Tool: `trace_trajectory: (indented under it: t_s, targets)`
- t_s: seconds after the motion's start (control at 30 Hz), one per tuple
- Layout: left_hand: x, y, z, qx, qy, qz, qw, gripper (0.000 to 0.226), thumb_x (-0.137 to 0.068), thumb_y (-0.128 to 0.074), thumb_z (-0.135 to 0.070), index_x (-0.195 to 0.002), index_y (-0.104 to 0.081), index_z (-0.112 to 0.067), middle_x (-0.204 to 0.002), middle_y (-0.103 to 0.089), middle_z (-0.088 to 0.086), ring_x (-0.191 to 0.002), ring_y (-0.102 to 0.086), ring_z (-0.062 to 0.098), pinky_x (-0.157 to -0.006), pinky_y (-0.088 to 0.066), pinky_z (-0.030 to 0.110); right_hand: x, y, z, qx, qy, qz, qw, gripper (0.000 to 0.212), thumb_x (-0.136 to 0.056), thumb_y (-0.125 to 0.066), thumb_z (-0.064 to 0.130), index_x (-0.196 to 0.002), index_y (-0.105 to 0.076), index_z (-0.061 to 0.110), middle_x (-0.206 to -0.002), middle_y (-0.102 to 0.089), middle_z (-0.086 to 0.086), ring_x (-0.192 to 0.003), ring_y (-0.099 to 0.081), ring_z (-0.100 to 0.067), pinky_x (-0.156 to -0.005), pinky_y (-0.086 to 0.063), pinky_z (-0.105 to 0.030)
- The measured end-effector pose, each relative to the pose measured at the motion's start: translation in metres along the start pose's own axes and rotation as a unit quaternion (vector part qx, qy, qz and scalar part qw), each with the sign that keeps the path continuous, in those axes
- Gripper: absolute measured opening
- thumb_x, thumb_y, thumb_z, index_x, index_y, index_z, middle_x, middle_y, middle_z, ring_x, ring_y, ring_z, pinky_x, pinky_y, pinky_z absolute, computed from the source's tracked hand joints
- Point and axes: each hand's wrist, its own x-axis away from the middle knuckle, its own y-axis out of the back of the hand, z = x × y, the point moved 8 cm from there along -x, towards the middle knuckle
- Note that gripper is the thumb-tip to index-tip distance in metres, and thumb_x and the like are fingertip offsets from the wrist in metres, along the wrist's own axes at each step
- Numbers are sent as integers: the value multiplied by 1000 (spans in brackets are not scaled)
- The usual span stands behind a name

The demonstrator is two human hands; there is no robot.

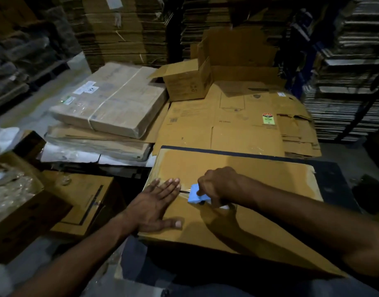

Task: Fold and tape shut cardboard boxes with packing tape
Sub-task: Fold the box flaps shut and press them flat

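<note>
A brown cardboard box lies in front of me with its top flaps folded shut along a centre seam. My left hand presses flat on the left end of the top, fingers straight beside the seam. My right hand grips a light blue tape dispenser that sits on the seam just right of my left fingertips. Clear tape shines under my left fingers. The dispenser's rear part is hidden under my right hand.
Flattened cartons lie beyond the box, with an open small box on them. A strapped wrapped bundle sits at the left. Another carton stands low at my left. Tall cardboard stacks fill the back.
</note>
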Motion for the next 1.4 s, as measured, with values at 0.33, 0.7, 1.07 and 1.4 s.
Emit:
trace_trajectory:
  t_s: [0.33, 0.7, 1.07, 1.4]
  targets:
    - [1, -5, -3, 20, -1, -15, 1000, 121, -91, -22, -101, -174, 9, -19, -182, 15, 1, -168, 17, 15, -137, 0, 52, 48, -43, -71, -67, -101, 55, 991, 44, -107, -50, 59, -125, -66, 22, -99, -57, 2, -87, -58, -18, -75, -50, -35]
    - [-49, -2, -103, 66, -51, 49, 995, 125, -87, -15, -105, -175, 9, -21, -181, 20, -6, -165, 24, 10, -135, 8, 54, 46, -48, -60, -59, -66, -5, 996, 44, -107, -54, 54, -127, -69, 18, -118, -66, -9, -106, -67, -31, -80, -51, -37]
    - [-15, 5, -40, 52, 43, 30, 997, 121, -84, -17, -107, -173, 15, -33, -178, 29, -12, -163, 30, 11, -134, 9, 56, 40, -44, -56, -40, -32, -5, 999, 49, -104, -59, 57, -144, -62, 29, -130, -60, -8, -115, -63, -32, -88, -50, -40]
    - [-18, -2, -44, 65, 40, 29, 997, 109, -87, -17, -105, -171, 15, -43, -177, 29, -16, -163, 29, 5, -134, 9, 55, 85, -70, -105, -28, -114, 73, 990, 36, -106, -54, 57, -119, -62, 25, -101, -60, 4, -93, -62, -19, -95, -53, -47]
